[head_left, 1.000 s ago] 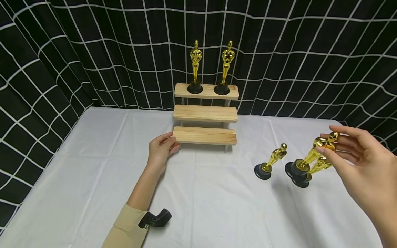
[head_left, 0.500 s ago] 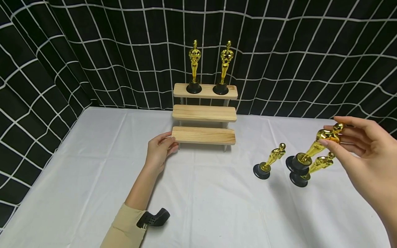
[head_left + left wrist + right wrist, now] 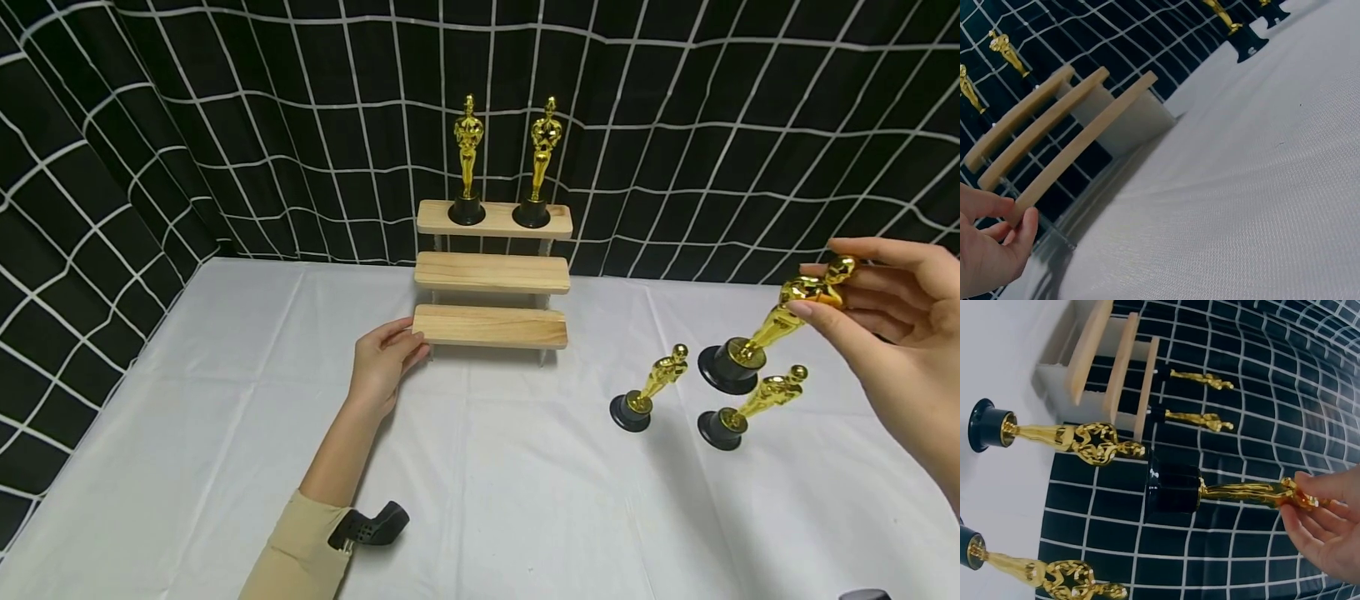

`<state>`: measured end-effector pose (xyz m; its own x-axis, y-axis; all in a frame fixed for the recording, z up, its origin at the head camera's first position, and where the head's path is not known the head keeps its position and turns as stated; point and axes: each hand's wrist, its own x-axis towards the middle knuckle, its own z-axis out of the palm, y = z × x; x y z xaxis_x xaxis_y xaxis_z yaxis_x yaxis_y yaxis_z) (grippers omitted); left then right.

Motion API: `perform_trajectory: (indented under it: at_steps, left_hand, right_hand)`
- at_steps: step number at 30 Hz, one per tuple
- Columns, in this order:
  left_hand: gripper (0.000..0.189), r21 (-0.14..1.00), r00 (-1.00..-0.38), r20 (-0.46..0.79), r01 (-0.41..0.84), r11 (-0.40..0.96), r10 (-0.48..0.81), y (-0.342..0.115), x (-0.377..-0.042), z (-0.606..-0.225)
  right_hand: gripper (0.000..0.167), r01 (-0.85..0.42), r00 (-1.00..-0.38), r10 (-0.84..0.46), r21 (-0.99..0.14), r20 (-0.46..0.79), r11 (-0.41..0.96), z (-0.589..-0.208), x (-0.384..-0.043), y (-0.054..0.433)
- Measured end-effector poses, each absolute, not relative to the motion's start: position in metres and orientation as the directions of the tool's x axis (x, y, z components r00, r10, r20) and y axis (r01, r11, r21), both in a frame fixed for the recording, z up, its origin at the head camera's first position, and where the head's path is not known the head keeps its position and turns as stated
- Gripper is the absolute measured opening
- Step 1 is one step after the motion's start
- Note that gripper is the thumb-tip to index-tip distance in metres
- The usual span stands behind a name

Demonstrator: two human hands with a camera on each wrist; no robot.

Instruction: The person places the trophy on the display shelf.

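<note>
My right hand point(image 3: 900, 325) pinches a gold trophy figurine point(image 3: 768, 329) by its upper body and holds it above the table, black base toward the left. In the right wrist view the fingertips are at the held trophy's point(image 3: 1241, 492) head and chest. My left hand point(image 3: 384, 362) grips the left end of the lowest board of a three-step wooden display stand point(image 3: 491, 326); the left wrist view has thumb and finger on either side of this board point(image 3: 1085, 140). Two more trophies, one left point(image 3: 468, 158) and one right point(image 3: 543, 158), stand upright on the top step.
Two further trophies stand on the white-covered table point(image 3: 525, 483) at the right, a nearer one point(image 3: 757, 407) and one closer to the stand point(image 3: 651, 388). Behind hangs a black curtain point(image 3: 300, 125) with a white grid. A black device point(image 3: 371, 527) sits on the left sleeve.
My right hand has lifted the trophy up and slightly right, apart in view from the standing trophy it overlapped. My left hand stays on the stand.
</note>
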<state>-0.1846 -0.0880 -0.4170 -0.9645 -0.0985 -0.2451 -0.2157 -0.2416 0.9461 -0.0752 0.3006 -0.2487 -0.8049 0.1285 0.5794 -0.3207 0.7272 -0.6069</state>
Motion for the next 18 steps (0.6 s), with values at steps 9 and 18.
perform_trajectory:
  at_steps: [9,18]
  left_hand:
    - [0.042,0.944,-0.963,-0.247,-0.215,-0.249,-0.106,-0.087,-0.185,-0.416]
    - [0.042,0.942,-0.963,-0.250,-0.217,-0.255,-0.104,-0.087,-0.185,-0.416]
  right_hand:
    - [0.065,-0.352,-0.805,0.095,-0.601,0.586,0.718,-0.238,-0.086,0.294]
    - [0.063,-0.407,-0.791,0.051,-0.586,0.610,0.701,-0.227,-0.094,0.284]
